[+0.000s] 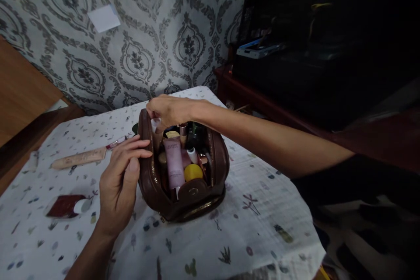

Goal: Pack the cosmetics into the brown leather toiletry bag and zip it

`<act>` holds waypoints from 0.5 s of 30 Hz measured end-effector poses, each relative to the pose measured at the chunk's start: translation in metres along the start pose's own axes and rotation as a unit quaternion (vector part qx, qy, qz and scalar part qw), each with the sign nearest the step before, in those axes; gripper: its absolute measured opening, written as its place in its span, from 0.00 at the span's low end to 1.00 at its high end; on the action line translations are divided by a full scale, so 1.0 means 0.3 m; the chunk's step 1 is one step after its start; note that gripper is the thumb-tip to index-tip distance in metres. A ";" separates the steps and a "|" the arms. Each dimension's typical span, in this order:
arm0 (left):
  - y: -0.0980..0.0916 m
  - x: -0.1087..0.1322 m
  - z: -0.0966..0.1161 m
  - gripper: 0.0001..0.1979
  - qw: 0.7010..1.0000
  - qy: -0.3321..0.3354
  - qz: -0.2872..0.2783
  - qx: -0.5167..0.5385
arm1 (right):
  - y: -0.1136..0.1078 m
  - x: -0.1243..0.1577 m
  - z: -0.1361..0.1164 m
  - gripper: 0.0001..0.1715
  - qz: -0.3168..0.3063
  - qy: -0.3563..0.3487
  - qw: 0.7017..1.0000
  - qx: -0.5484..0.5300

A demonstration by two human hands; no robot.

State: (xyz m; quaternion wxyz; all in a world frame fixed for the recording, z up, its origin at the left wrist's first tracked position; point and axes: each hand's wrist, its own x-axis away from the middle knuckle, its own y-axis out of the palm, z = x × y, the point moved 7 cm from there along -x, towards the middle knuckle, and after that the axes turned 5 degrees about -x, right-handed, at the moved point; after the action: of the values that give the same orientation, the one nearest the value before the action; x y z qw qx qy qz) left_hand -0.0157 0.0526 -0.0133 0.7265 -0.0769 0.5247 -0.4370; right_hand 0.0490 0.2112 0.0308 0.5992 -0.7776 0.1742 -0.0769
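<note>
A brown leather makeup bag [223, 157] stands unzipped on the table, packed with cosmetics. Inside it are a pink tube [175, 164], a yellow round lid [193, 172], a white-capped item [192, 156] and a dark bottle [196, 135]. My right hand [169, 110] reaches over the bag's far left corner with fingers curled. Just under those fingers shows a pale, white-topped item [156, 124]; whether they grip it is hidden. With fingers stretched out, my left hand [121, 179] rests its fingertips against the bag's left side.
Left of the bag, a beige tube [78, 158] and a dark red bottle with a white cap [67, 206] lie on the printed tablecloth [262, 236]. Patterned wallpaper [138, 52] rises behind. A large dark screen [315, 35] stands at the right, on dark red furniture [262, 100].
</note>
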 end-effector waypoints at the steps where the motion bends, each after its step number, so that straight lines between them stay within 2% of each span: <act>1: 0.000 0.001 0.000 0.13 1.000 -0.002 -0.001 0.000 | 0.002 -0.002 -0.002 0.17 -0.006 0.010 1.000 0.002; 4: 0.001 0.003 0.001 0.13 1.000 -0.005 -0.003 0.007 | 0.010 -0.013 -0.001 0.13 -0.031 0.050 0.998 0.000; 8: 0.006 0.006 0.001 0.14 1.000 -0.013 -0.008 0.015 | 0.016 -0.036 -0.008 0.10 -0.055 0.050 0.997 0.019; 15: 0.015 0.010 -0.005 0.14 1.000 -0.019 -0.012 0.020 | 0.021 -0.066 0.004 0.14 -0.062 0.078 0.995 -0.005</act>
State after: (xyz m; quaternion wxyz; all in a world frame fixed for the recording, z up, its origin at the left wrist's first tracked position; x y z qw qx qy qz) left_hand -0.0143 0.0536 -0.0186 0.7324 -0.0765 0.5010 -0.4547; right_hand 0.0299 0.2181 0.0261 0.5742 -0.7815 0.1718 -0.1734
